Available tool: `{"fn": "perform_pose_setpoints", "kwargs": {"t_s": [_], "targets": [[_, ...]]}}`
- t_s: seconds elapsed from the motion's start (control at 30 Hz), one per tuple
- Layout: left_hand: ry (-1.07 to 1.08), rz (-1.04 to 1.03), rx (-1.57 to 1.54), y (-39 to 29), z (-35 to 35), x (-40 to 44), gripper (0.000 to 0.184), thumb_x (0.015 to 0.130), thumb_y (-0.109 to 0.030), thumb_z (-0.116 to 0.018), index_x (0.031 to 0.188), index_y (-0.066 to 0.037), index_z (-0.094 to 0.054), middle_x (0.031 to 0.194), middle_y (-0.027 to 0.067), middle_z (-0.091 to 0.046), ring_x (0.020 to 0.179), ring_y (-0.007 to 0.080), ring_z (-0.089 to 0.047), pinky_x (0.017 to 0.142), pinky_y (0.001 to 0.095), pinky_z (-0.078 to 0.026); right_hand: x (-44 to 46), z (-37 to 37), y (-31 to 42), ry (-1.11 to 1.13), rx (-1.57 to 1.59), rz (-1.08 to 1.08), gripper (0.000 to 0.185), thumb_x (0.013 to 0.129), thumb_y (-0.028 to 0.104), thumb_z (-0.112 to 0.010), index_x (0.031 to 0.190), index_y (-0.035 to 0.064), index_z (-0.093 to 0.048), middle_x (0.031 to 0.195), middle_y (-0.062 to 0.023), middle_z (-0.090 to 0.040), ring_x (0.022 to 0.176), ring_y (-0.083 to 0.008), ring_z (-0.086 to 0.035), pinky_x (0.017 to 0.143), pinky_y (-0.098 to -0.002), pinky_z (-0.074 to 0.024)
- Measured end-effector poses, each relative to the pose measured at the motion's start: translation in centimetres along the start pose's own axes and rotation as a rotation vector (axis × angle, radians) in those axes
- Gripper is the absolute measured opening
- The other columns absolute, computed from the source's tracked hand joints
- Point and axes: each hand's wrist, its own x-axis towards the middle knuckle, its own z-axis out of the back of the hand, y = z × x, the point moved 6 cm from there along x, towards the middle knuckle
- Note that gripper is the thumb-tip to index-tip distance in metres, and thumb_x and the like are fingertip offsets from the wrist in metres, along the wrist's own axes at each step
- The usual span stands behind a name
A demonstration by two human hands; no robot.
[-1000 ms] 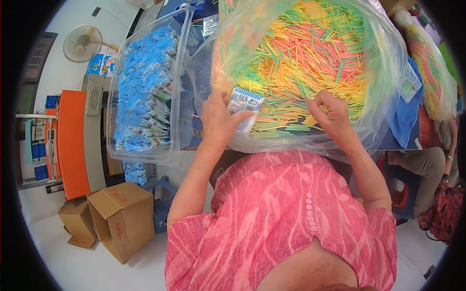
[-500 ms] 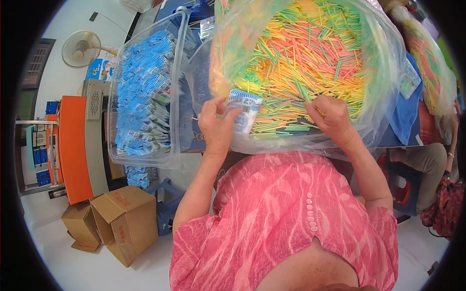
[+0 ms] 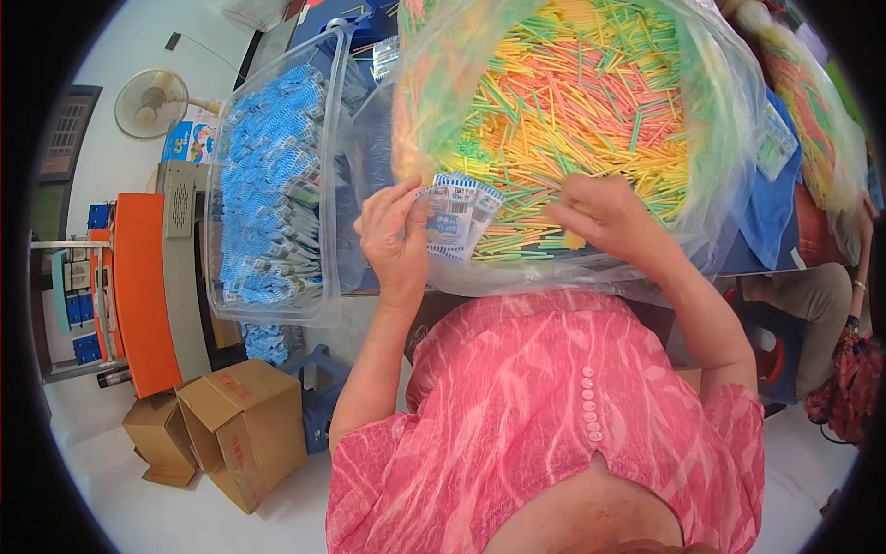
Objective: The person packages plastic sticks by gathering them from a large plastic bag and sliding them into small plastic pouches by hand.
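Note:
My left hand [image 3: 395,245] pinches a few small blue-and-white printed packets [image 3: 449,222] between thumb and fingers, and they fan out toward the right. Their striped edges face up. My right hand [image 3: 609,220], slightly blurred, is over the near part of a heap of short pink, yellow and green plastic sticks [image 3: 572,102]. Its fingers are curled in, and I cannot make out what, if anything, is between them. The sticks lie in a large clear plastic bag [image 3: 724,138] whose mouth is spread wide open.
Left of the bag, a clear plastic tub [image 3: 334,185] holds a pile of similar blue packets [image 3: 272,185]. A blue cloth [image 3: 764,222] and another filled bag [image 3: 801,120] are at the right, near a seated person's leg [image 3: 808,305]. Cardboard boxes [image 3: 245,425] stand on the floor.
The packets in my left hand have spread from a tight stack into a fan. My right hand has shifted left, toward the packets, and turned.

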Motion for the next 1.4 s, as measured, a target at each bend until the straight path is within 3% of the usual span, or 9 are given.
{"fn": "perform_pose_setpoints", "kwargs": {"t_s": [0.13,0.17,0.23,0.33,0.57,0.73,0.87,0.93,1.4], "targets": [[0.173,0.169,-0.148,-1.6,-0.6,0.2,0.009,0.087,-0.010,-0.064,0.094,-0.003,-0.067,0.094,0.0032,-0.068,0.089,0.0166,-0.060,0.077,0.0289,-0.044,2.3,-2.1,1.3,0.338,0.252,-0.159,0.026,0.081,0.019,-0.071,0.073,0.0005,-0.056,0.060,-0.0064,-0.051,0.058,-0.0109,-0.046,0.053,-0.0303,-0.0390],[0.174,0.167,-0.153,-2.1,-0.7,0.5,0.009,0.087,-0.010,-0.064,0.094,-0.003,-0.067,0.094,0.0032,-0.068,0.089,0.0166,-0.060,0.077,0.0289,-0.044,2.7,-2.4,1.5,0.336,0.248,-0.162,0.026,0.081,0.019,-0.071,0.073,0.0005,-0.056,0.060,-0.0064,-0.051,0.058,-0.0109,-0.046,0.053,-0.0303,-0.0390],[0.410,0.371,-0.668,-2.8,-2.8,0.4,0.013,0.094,-0.010,-0.056,0.098,0.000,-0.063,0.092,0.0023,-0.066,0.080,0.0069,-0.058,0.072,0.0221,-0.046,3.2,-2.4,2.3,0.244,0.387,-0.061,0.024,0.081,0.017,-0.070,0.072,-0.0001,-0.055,0.062,-0.0049,-0.051,0.061,-0.0079,-0.045,0.055,-0.0288,-0.0382],[0.418,0.496,-0.970,-3.9,-4.5,0.7,0.020,0.096,-0.014,-0.054,0.100,0.002,-0.064,0.095,0.0015,-0.066,0.083,0.0051,-0.059,0.073,0.0218,-0.049,2.7,-1.4,1.8,0.176,0.365,-0.112,0.024,0.082,0.015,-0.069,0.071,-0.0001,-0.054,0.063,-0.0031,-0.049,0.062,-0.0066,-0.043,0.054,-0.0276,-0.0360],[0.486,0.513,-0.981,-4.8,-7.6,0.7,0.021,0.094,-0.013,-0.056,0.104,0.004,-0.065,0.091,0.0031,-0.067,0.082,0.0053,-0.060,0.073,0.0216,-0.050,1.1,1.3,0.6,0.006,0.281,-0.179,0.025,0.081,0.012,-0.069,0.068,0.0008,-0.051,0.061,-0.0001,-0.042,0.060,-0.0058,-0.041,0.052,-0.0269,-0.0336],[0.429,0.516,-0.874,-3.9,-7.9,1.2,0.011,0.088,-0.006,-0.063,0.093,0.003,-0.068,0.082,0.0027,-0.068,0.075,0.0053,-0.060,0.067,0.0197,-0.048,-1.4,2.7,-1.5,-0.048,0.002,-0.159,0.023,0.079,0.012,-0.072,0.069,0.0014,-0.054,0.059,-0.0012,-0.045,0.060,-0.0053,-0.045,0.052,-0.0261,-0.0353],[0.461,0.496,-0.958,-4.0,-8.5,1.3,0.012,0.086,-0.006,-0.066,0.093,0.003,-0.068,0.082,0.0039,-0.069,0.073,0.0053,-0.060,0.067,0.0191,-0.048,-1.4,4.5,-1.1,-0.089,0.021,-0.190,0.020,0.079,0.011,-0.071,0.069,0.0027,-0.056,0.061,0.0014,-0.049,0.060,-0.0044,-0.046,0.052,-0.0243,-0.0354],[0.539,0.501,-0.963,-4.3,-8.8,1.4,0.012,0.083,-0.006,-0.069,0.092,0.003,-0.069,0.085,0.0041,-0.069,0.076,0.0056,-0.060,0.068,0.0203,-0.048,-0.2,6.4,-0.4,-0.171,0.292,-0.216,0.020,0.080,0.010,-0.070,0.068,0.0044,-0.056,0.064,0.0051,-0.050,0.060,-0.0029,-0.045,0.051,-0.0226,-0.0338],[0.811,0.310,-0.881,-6.6,-9.8,1.1,0.012,0.080,-0.003,-0.069,0.091,0.001,-0.071,0.090,0.0072,-0.070,0.083,0.0096,-0.062,0.072,0.0234,-0.049,3.7,5.3,0.8,-0.012,0.291,-0.200,0.029,0.086,0.021,-0.067,0.064,0.0062,-0.054,0.061,0.0069,-0.047,0.061,-0.0010,-0.043,0.052,-0.0214,-0.0325]]}}
